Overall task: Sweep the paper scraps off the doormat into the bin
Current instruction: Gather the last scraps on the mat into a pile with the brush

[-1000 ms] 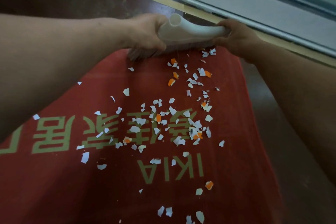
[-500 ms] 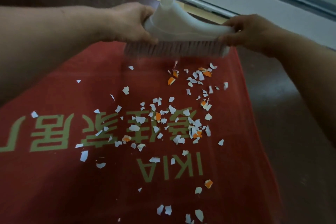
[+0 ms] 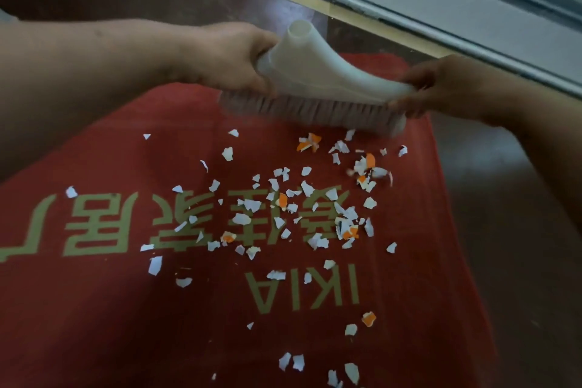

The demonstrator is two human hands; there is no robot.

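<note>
We hold the brush (image 3: 315,88) tight in our left hand (image 3: 233,63) and right hand (image 3: 441,88), and a fast push may make the paper scraps (image 3: 302,198) fly off the doormat (image 3: 94,324) onto the floor (image 3: 519,230).

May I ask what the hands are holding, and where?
The white broom head: left hand grips the socket end, right hand pinches the opposite tip.

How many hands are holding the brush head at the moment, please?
2. The left hand grips the socket end of the brush head; the right hand holds its other end, over the doormat. Neither is hidden.
</note>
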